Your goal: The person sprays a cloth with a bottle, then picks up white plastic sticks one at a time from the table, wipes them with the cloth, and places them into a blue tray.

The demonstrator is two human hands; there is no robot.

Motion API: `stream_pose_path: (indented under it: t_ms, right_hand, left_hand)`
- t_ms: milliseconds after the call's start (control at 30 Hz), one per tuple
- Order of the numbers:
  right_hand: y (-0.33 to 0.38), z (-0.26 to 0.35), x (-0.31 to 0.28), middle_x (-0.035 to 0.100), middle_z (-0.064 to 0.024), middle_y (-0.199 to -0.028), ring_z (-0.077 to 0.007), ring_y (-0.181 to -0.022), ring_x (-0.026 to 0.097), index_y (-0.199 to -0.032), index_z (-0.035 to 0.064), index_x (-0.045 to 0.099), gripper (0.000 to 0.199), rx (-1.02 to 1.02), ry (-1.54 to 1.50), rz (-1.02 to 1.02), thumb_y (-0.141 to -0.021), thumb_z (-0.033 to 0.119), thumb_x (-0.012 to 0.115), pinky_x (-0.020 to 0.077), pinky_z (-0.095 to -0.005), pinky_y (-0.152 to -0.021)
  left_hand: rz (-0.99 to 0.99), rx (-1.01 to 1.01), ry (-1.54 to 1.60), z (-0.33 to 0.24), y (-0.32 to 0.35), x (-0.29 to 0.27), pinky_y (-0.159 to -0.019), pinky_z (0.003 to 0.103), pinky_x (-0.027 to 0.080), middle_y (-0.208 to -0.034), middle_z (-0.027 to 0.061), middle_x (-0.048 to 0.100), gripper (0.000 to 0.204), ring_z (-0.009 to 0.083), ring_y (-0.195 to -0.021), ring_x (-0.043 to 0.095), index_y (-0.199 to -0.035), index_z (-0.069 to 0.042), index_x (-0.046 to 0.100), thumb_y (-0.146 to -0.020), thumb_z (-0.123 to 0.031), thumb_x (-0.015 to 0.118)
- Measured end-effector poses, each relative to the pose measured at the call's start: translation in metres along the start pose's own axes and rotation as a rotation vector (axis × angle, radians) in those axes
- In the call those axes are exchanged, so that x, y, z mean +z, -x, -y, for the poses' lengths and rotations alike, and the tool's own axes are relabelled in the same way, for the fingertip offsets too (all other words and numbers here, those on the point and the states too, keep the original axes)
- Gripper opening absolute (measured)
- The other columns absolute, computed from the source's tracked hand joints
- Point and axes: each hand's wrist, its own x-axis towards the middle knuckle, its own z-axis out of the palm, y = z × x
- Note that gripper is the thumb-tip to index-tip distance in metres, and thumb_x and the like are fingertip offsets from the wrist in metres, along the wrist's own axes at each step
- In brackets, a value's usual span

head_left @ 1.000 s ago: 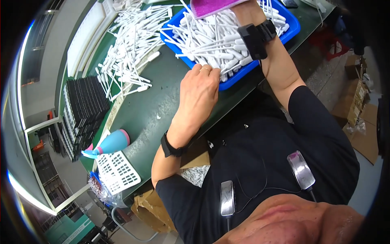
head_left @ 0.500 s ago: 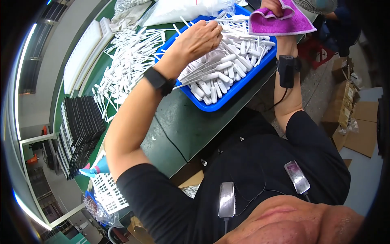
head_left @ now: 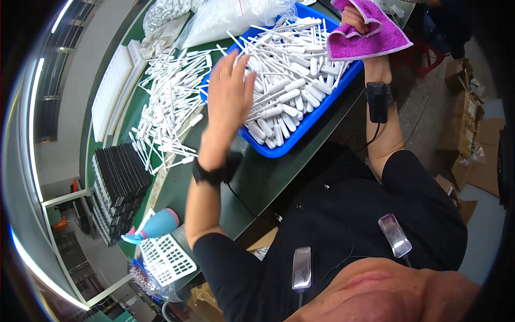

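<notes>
I see a pale-edged purple square cloth (head_left: pixel 386 44), a blue rectangular plastic tray (head_left: pixel 312 121) and slim white round-ended sticks (head_left: pixel 292 86).

Black short-sleeved shirt (head_left: pixel 343 214), black wrist devices (head_left: pixel 377 102), thin dark cables (head_left: pixel 377 131), two shiny silver rectangular modules (head_left: pixel 302 268)

Left hand (head_left: pixel 230 99) is motion-blurred, hides part of the blue tray (head_left: pixel 279 151) along its left side. Purple cloth (head_left: pixel 383 43) covers part of right hand (head_left: pixel 354 20); top edge crops cloth and plastic bag (head_left: pixel 236 21).
</notes>
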Motion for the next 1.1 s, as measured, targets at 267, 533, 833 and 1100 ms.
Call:
stream_pose_path:
  t_ms: [267, 533, 833, 1100]
  right_hand:
    - [0.019, -0.036, -0.042, 0.046, -0.0049, -0.066, -0.0144, -0.060, 0.044, -0.077, 0.0045, 0.049, 0.027, 0.721, -0.431, 0.003, -0.087, 0.029, 0.049, 0.0381, -0.0261, -0.059]
    - [-0.005, -0.007, -0.068, 0.050, -0.0069, -0.071, -0.0147, -0.064, 0.049, -0.080, 0.0009, 0.051, 0.029, 1.343, -0.932, 0.038, -0.087, 0.029, 0.052, 0.0411, -0.0245, -0.062]
    - [-0.021, -0.060, -0.070, 0.057, -0.0125, -0.090, -0.0192, -0.084, 0.056, -0.097, -0.0011, 0.053, 0.033, 1.740, -1.240, 0.287, -0.088, 0.030, 0.052, 0.0454, -0.0261, -0.075]
    - [0.021, -0.087, -0.119, 0.043, -0.0131, -0.130, -0.0243, -0.117, 0.044, -0.130, 0.0065, 0.038, 0.047, 1.492, -0.370, 0.384, -0.093, 0.037, 0.039, 0.0387, -0.0363, -0.098]
  left_hand:
    - [0.300, -0.188, -0.068, -0.038, 0.047, 0.015, -0.107, 0.047, 0.012, -0.141, 0.0166, 0.026, 0.059, 0.0325, -0.132, 0.020, -0.138, -0.013, 0.028, -0.088, -0.040, 0.046]
    - [0.312, 0.105, 0.070, -0.017, 0.000, 0.038, -0.108, 0.046, 0.010, -0.140, 0.0145, 0.030, 0.059, 0.0302, -0.132, 0.022, -0.137, -0.016, 0.032, -0.087, -0.044, 0.046]
    - [0.234, 0.132, 0.188, -0.009, -0.006, 0.026, -0.106, 0.043, 0.018, -0.132, 0.0124, 0.041, 0.044, 0.0300, -0.125, 0.034, -0.124, -0.015, 0.051, -0.084, -0.032, 0.056]
    - [-0.131, -0.126, 0.245, -0.014, 0.038, -0.010, -0.091, 0.036, 0.039, -0.109, 0.0103, 0.057, 0.023, 0.0260, -0.106, 0.051, -0.104, -0.010, 0.062, -0.081, -0.015, 0.060]
